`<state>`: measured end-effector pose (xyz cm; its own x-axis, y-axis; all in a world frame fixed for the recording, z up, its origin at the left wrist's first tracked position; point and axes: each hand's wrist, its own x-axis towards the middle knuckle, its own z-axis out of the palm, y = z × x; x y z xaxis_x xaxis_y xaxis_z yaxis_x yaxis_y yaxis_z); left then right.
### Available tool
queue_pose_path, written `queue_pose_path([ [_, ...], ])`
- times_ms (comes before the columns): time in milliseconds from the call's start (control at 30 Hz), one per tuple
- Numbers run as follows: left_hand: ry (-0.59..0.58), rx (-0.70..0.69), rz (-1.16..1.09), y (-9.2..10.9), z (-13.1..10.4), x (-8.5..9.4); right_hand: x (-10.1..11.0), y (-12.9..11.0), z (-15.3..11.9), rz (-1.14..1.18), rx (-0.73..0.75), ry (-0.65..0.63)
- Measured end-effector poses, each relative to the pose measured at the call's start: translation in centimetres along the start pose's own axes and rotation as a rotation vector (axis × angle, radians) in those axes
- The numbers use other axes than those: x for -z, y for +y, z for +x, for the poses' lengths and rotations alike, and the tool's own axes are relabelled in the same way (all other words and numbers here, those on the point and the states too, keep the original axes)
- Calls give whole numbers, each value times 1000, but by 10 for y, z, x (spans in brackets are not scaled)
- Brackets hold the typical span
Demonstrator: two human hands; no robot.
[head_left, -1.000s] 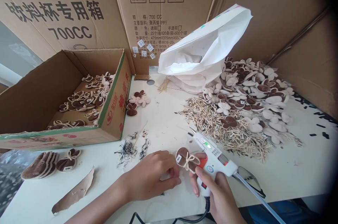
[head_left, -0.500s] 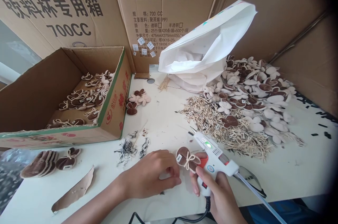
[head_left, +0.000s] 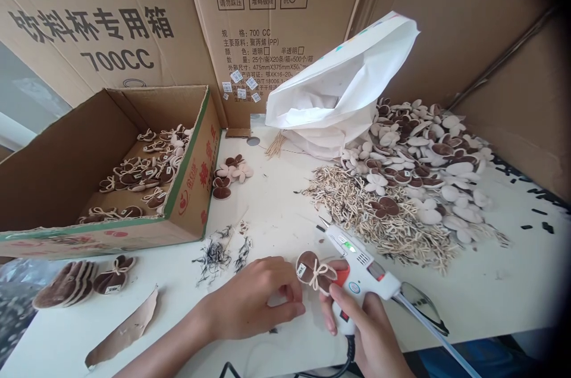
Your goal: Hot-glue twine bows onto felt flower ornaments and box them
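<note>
My right hand (head_left: 357, 321) is closed around a white hot glue gun (head_left: 357, 259), its nozzle pointing up and to the left. Between its thumb and fingers it also pinches a brown fuzzy bow-shaped piece (head_left: 307, 265) with a cream cord bow and a small white label. Just left of that piece is my left hand (head_left: 263, 292), loosely curled, with a gap between thumb and forefinger and nothing visible in it. Whether its fingertips touch the piece is hard to see. A pile of cream cord bows (head_left: 357, 199) lies beyond the gun.
An open cardboard box (head_left: 187, 188) at left holds several finished pieces. At right is a heap of brown and white pieces (head_left: 428, 146), beside a white bag (head_left: 339, 98). Glasses (head_left: 423, 301) lie near the glue stick. Dark thread scraps (head_left: 216, 259) and a stack of brown pieces (head_left: 65, 286) lie at left.
The view has tilted up slightly, so the surroundings sit a little lower. Both hands, the glue gun and the brown piece keep nearly the same pose.
</note>
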<state>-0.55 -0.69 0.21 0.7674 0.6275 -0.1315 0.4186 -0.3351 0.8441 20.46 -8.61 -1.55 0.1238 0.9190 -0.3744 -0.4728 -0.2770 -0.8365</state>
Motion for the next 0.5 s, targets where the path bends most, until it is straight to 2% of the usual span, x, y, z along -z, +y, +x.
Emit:
queue_pose_path([
  [500,6,-8,3,-1,1,0,-1,1,1,24,5,1],
])
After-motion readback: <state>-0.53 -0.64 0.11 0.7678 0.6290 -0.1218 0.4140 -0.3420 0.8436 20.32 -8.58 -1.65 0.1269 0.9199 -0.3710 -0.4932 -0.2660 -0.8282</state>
